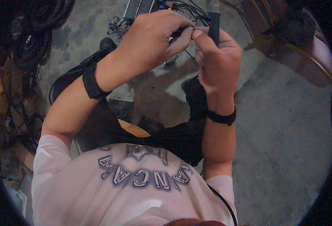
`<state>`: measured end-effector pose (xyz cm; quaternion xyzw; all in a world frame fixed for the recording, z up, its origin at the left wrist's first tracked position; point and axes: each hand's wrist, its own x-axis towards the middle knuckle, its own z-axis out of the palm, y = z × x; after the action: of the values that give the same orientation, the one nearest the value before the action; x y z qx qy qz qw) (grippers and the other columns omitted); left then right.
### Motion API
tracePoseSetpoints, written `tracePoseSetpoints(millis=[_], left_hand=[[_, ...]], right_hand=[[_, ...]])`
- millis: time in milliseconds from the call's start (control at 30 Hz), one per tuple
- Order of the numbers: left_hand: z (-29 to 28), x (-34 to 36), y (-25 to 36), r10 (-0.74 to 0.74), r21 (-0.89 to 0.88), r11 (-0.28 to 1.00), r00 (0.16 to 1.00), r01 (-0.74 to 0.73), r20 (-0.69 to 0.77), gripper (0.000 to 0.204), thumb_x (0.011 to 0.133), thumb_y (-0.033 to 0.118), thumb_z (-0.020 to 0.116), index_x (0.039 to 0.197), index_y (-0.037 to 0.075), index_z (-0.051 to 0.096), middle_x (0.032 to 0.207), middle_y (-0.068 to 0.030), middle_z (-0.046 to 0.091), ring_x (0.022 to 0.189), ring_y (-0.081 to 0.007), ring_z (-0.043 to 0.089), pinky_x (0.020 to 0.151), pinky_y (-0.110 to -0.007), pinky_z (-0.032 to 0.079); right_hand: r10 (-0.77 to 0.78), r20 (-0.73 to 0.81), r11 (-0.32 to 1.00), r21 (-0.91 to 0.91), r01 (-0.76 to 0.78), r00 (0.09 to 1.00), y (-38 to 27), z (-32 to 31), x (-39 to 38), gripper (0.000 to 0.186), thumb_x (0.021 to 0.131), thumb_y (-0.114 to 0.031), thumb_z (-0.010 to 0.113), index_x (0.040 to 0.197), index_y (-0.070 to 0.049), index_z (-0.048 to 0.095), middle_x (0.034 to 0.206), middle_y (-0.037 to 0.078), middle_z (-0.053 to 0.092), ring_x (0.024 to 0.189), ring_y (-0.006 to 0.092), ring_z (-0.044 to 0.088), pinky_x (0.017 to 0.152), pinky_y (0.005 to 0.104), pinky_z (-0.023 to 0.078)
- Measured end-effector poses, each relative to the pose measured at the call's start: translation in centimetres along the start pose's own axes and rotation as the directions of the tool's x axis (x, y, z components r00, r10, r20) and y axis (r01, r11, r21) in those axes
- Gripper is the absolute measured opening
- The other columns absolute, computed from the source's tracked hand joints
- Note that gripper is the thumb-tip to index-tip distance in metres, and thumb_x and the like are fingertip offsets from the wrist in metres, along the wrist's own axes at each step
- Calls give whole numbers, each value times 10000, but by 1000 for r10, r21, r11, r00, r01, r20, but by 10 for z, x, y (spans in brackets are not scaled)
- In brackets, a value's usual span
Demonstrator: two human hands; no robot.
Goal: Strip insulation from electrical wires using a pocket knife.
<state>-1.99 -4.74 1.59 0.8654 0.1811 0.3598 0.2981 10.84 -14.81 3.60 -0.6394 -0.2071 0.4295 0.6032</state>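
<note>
My left hand (160,35) and my right hand (220,62) are raised in front of me, their fingertips meeting. The left thumb and fingers are pinched together, and what lies between them is too small to make out. A flat, dark strip-like piece (213,28) with a paler grey upper end stands up out of my right hand, held among its curled fingers. The right thumb and forefinger press toward the left fingertips. Beyond my hands, a silver finned metal box (139,8) lies on the floor, with dark cables (188,10) and coloured connectors (117,27) around it.
I sit low over a concrete floor (275,124), legs bent apart. Coiled black cables (26,41) and a dark heap of items crowd the left side. At the upper right stands a brownish object with a curved, gold-coloured edge (309,56). A greenish-handled item (170,60) lies below my hands.
</note>
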Motion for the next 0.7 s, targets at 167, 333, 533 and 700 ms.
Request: tracePoseSetpoints(millis=[167, 333, 533, 700], left_hand=[[-1, -5, -3, -49, 86, 995, 998, 45, 36, 140, 823, 69, 712, 958, 34, 694, 869, -126, 696, 758, -249, 692, 677, -314, 546], [-1, 0, -7, -89, 125, 988, 996, 89, -3, 143, 816, 89, 719, 946, 34, 695, 855, -133, 689, 737, -277, 679, 666, -324, 543], [1, -13, 15, -287, -31, 957, 958, 288, 25, 121, 844, 73, 711, 946, 13, 687, 833, -127, 698, 698, -166, 684, 638, -276, 531], [0, -11, 29, -231, -67, 971, 973, 230, -5, 120, 843, 66, 707, 946, 9, 685, 811, -105, 696, 687, -130, 672, 636, -262, 528]], right_hand=[[-111, 48, 985, -127, 116, 993, 10, 0, 7, 132, 832, -130, 658, 830, -2, 693, 662, -5, 618, 581, 61, 525, 522, 245, 418], [-242, 70, 955, -159, 250, 968, 21, 2, 22, 195, 819, -166, 656, 842, 25, 682, 636, 77, 632, 578, 102, 539, 541, 301, 446], [-222, 3, 968, -122, 221, 975, 19, 1, -2, 231, 756, -185, 681, 777, 45, 667, 615, 144, 621, 560, 140, 565, 543, 339, 449], [-300, -21, 937, -193, 291, 954, 13, -2, -11, 238, 721, -191, 697, 755, 44, 674, 638, 172, 648, 554, 181, 600, 551, 356, 472]])
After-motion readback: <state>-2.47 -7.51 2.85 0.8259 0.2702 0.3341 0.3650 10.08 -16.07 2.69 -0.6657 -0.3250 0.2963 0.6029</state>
